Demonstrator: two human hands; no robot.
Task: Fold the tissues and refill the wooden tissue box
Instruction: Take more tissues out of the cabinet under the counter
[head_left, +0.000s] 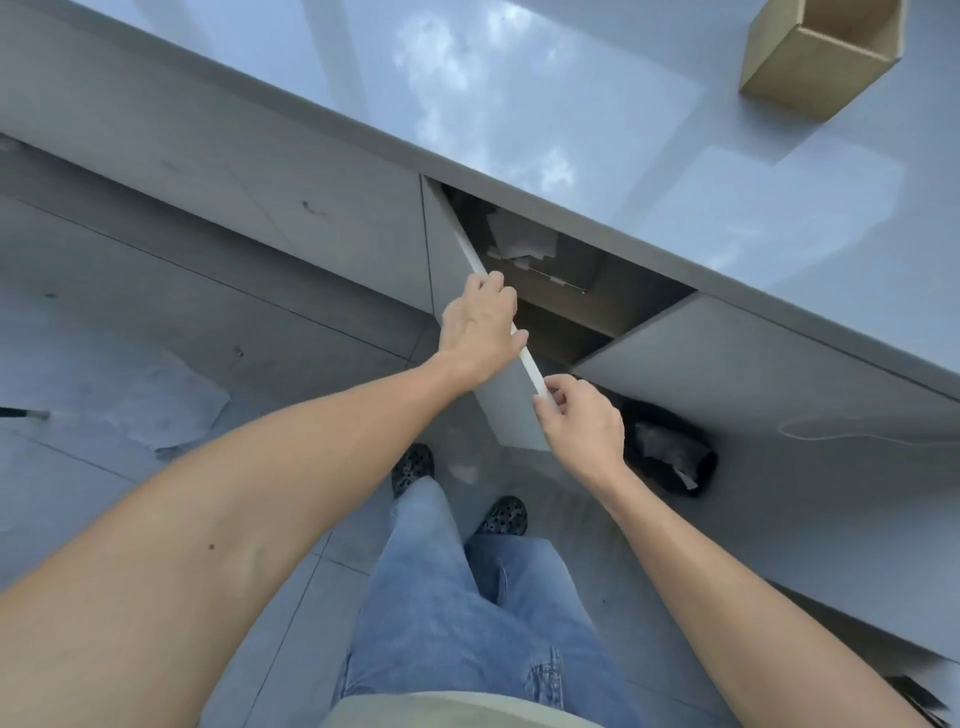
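Note:
A wooden tissue box (815, 49) stands open-topped on the glossy grey counter (519, 104) at the far right. Below the counter a grey cabinet door (506, 410) hangs swung open. My left hand (480, 327) grips the door's top edge, fingers curled over it. My right hand (582, 421) pinches the same edge nearer the door's outer corner. Inside the open cabinet, white tissues (522, 241) lie piled on a wooden shelf (566, 299) in shadow.
A second grey door (753, 395) stands open to the right. A black bin (670, 452) with crumpled paper sits on the floor under it. A sheet of paper (171, 410) lies on the tiled floor at left. My legs and shoes are below.

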